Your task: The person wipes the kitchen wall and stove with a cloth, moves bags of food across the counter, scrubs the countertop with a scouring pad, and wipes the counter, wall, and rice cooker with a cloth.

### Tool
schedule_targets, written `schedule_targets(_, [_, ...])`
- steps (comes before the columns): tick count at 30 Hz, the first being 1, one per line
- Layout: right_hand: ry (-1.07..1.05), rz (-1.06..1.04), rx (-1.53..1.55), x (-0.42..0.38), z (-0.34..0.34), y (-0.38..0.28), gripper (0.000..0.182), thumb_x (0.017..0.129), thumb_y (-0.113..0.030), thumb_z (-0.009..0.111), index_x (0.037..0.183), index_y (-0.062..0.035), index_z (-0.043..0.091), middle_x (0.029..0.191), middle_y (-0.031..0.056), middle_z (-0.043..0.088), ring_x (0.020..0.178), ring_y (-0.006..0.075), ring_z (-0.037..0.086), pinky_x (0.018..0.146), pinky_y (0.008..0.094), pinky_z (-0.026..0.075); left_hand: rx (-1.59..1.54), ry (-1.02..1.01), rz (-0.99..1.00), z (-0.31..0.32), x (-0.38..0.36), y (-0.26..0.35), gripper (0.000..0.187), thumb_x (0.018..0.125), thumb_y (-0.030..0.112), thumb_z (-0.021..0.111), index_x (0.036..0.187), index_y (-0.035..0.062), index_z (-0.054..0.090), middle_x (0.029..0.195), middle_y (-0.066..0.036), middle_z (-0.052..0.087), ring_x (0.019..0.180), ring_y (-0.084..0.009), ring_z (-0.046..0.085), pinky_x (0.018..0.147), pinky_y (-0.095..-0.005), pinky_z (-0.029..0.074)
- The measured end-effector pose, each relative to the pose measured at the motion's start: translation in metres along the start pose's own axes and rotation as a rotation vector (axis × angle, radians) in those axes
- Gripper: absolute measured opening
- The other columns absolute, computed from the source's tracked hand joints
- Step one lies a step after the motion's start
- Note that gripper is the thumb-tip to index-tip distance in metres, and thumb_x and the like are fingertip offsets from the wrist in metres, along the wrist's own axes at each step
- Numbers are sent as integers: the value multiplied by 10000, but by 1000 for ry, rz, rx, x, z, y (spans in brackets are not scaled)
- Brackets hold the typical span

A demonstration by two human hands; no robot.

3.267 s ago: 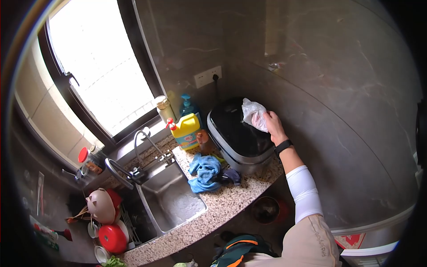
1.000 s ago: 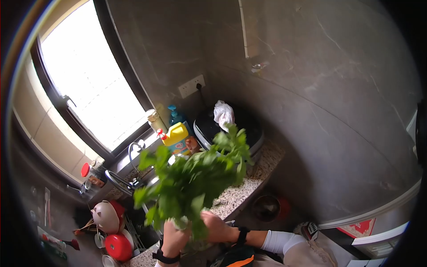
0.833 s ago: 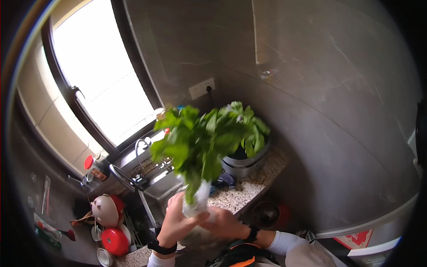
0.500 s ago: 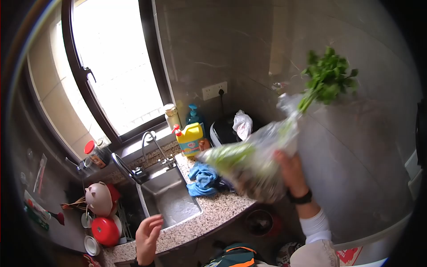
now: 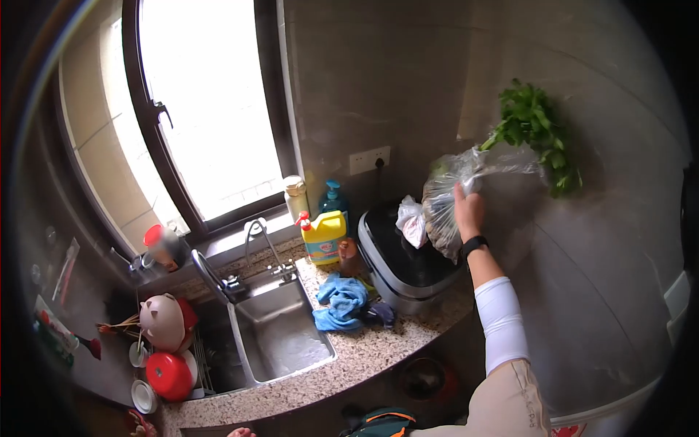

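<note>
My right hand (image 5: 470, 211) is closed on a clear plastic bag (image 5: 445, 191) and holds it over the right part of a black-lidded appliance (image 5: 408, 255). Leafy green stalks (image 5: 535, 124) stick out of the bag's top and droop to the right. What else the bag contains looks brownish and is blurred by the plastic. A small white knotted bag (image 5: 412, 222) lies on the appliance lid, just left of the plastic bag. Of my left hand (image 5: 242, 432) only a sliver shows at the bottom edge; its fingers are mostly cut off.
Left of the appliance are a blue cloth (image 5: 341, 300), a yellow jug (image 5: 325, 237) and a teal pump bottle (image 5: 333, 200). A steel sink (image 5: 284, 335) with a curved tap (image 5: 207, 269) is set into the speckled counter (image 5: 291, 390). Dishes with a red bowl (image 5: 171, 376) stand at left.
My right hand has carried the plastic bag from in front of the appliance back over its lid, and the greens now droop. My left hand has dropped almost out of view.
</note>
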State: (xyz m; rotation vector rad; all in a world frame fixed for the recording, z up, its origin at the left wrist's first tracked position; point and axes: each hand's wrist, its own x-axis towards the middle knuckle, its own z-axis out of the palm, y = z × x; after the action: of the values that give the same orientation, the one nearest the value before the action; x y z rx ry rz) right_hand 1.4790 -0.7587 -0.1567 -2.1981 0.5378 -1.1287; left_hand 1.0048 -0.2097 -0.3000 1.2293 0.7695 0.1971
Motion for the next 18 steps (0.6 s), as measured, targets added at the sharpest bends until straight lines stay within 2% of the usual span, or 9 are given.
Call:
schedule_targets(2, [-19, -111, 5, 2, 21, 4, 683, 880, -519, 551, 674, 131, 603, 639, 331, 561, 658, 471, 615, 615, 503, 449, -27, 11, -21, -12, -6, -14, 360, 969, 260, 556, 1253, 40, 534, 1237, -114, 589, 1091, -266, 591, 903, -395, 476])
schedule_targets(3, [-110, -53, -41, 7, 28, 8, 627, 880, -482, 562, 740, 125, 634, 733, 330, 604, 759, 473, 622, 665, 500, 476, -35, -25, 11, -18, -11, -20, 355, 969, 264, 556, 1248, 46, 539, 1228, -112, 595, 1096, -262, 588, 900, -391, 476])
schedule_targets(4, [-121, -51, -42, 9, 31, 7, 627, 880, -482, 562, 740, 125, 634, 733, 330, 604, 759, 473, 622, 665, 500, 476, -41, -63, 45, -19, -16, -19, 350, 968, 267, 557, 1243, 51, 545, 1218, -111, 601, 1102, -258, 585, 897, -387, 476])
schedule_targets(10, [-131, 4, 132, -3, 21, -12, 656, 870, -505, 579, 686, 123, 621, 665, 323, 585, 714, 467, 623, 639, 486, 470, -102, 167, -77, -2, -24, -9, 306, 966, 266, 550, 1188, 59, 588, 1180, -98, 614, 1073, -252, 587, 872, -376, 479])
schedule_targets(12, [-121, -64, -15, -20, 32, 1, 629, 853, -530, 587, 724, 82, 652, 708, 296, 620, 715, 455, 629, 651, 487, 486, -98, 199, -88, 5, -20, -9, 297, 965, 264, 549, 1177, 60, 596, 1168, -93, 618, 1059, -247, 591, 869, -374, 480])
schedule_targets(14, [-171, -194, -91, -31, 49, 33, 599, 830, -539, 602, 793, 55, 668, 789, 274, 650, 771, 442, 639, 690, 482, 500, -155, 150, -89, 12, -12, -14, 290, 964, 259, 548, 1172, 64, 601, 1158, -83, 623, 1047, -233, 594, 866, -368, 482])
schedule_targets(18, [-218, -155, 36, -32, 59, 52, 585, 807, -549, 618, 853, 32, 671, 848, 251, 665, 810, 431, 643, 718, 471, 506, -189, 68, -109, 26, -8, -19, 290, 964, 249, 544, 1177, 60, 599, 1160, -81, 624, 1054, -228, 592, 877, -369, 478])
